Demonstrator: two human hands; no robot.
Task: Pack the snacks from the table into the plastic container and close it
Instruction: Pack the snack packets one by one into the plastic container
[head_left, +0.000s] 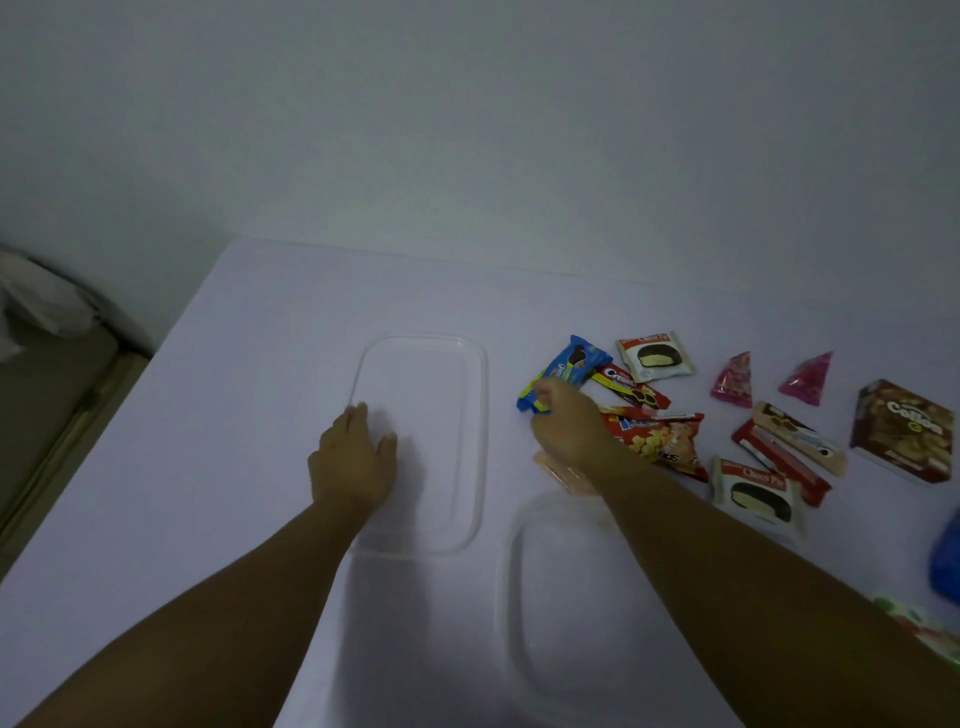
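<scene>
1. Two hands at work on a white worktop (249, 467). Left hand (353, 457) lies flat, fingers spread, on the near-left corner of the clear container (475, 441); grip wide, holding nothing. Judged purpose: pinning the light container so it does not slide during loading.
2. Container is open and empty, at centre, just left of the snacks. Short carry for each item.
3. Clear lid (519, 597) lies flat near the front edge, right of the container and partly under the right forearm. Out of the loading path, within reach for closing.
4. Right hand (566, 421) has its grip narrow, pinching the near end of the blue Oreo pack (576, 364), the snack closest to the container. Whether the pack is lifted off the worktop, cannot tell.
5. Remaining snacks spread to the right, untouched: red Oreo pack (631, 387), red bag (660, 436), two Choco Pies (655, 356), two pink pyramids (732, 382), brown box (901, 431).
6. Judgement: packing not yet started; first item in hand.
</scene>
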